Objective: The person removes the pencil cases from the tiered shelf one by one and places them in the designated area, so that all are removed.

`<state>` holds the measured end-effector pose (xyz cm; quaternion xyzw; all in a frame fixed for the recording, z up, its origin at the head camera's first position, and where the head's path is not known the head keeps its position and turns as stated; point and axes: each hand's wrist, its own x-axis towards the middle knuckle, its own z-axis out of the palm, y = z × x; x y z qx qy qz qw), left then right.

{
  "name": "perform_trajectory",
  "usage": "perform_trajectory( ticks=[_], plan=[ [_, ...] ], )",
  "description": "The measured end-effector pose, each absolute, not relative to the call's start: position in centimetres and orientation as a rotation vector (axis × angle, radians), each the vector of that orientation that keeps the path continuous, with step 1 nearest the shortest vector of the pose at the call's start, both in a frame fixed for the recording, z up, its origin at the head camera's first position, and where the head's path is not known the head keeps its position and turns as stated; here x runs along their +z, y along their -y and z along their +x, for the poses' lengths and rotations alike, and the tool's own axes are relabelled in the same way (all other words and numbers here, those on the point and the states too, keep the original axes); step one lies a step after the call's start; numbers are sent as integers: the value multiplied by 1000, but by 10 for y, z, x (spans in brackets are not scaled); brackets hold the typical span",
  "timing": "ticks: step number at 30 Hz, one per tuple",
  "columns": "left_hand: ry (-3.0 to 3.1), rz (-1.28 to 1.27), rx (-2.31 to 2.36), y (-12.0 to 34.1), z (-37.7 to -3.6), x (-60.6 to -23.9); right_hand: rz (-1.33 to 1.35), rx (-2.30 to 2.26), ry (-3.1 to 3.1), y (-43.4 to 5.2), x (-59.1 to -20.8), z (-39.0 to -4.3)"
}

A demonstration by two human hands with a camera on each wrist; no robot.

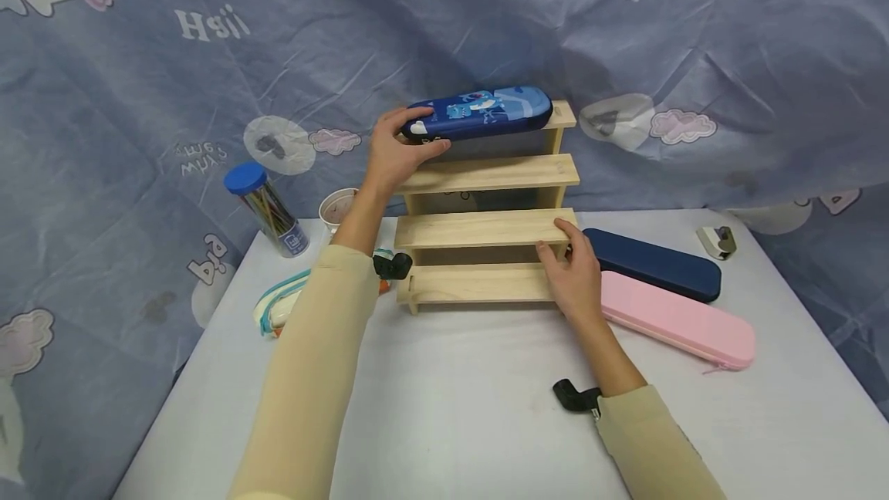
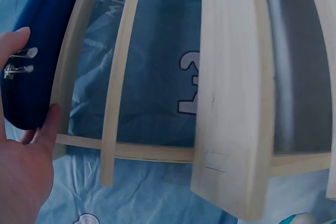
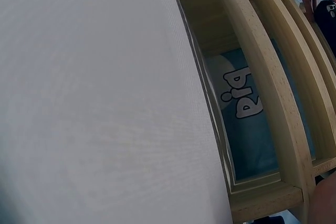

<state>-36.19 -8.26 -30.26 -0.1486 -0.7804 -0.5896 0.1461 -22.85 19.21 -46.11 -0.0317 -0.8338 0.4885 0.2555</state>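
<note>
A dark blue pencil case [image 1: 479, 113] with a cartoon print lies along the top tier of a stepped wooden shelf [image 1: 486, 228]. My left hand [image 1: 399, 149] grips its left end, thumb on one side and fingers on the other. In the left wrist view, the zipper pulls of the pencil case [image 2: 31, 72] show beside the thumb. My right hand [image 1: 575, 276] holds the right end of the shelf's second tier from the bottom, with thumb and fingers around the edge.
Right of the shelf lie a navy case [image 1: 653, 262] and a pink case [image 1: 677, 319], with a small white-and-dark object [image 1: 717, 241] behind. To the left stand a blue-lidded tube [image 1: 267, 211] of sticks, a white cup [image 1: 336, 207] and a teal-trimmed pouch [image 1: 278, 303]. A printed cloth hangs behind.
</note>
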Motion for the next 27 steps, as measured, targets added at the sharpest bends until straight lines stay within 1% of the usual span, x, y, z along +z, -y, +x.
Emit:
perform_trajectory(
  ticks=[9,21,27],
  plan=[
    [2064,-488,-1837,86,-346,-309,-83,1330,2274,-194,-459,-227],
    [2071,-480,-1719,102,-326,-323,-91,1331,2276,-193,-459,-227],
    [2064,-494,-1691,107,-296,-312,-86,1326,2279,-193,-460,-228]
  ],
)
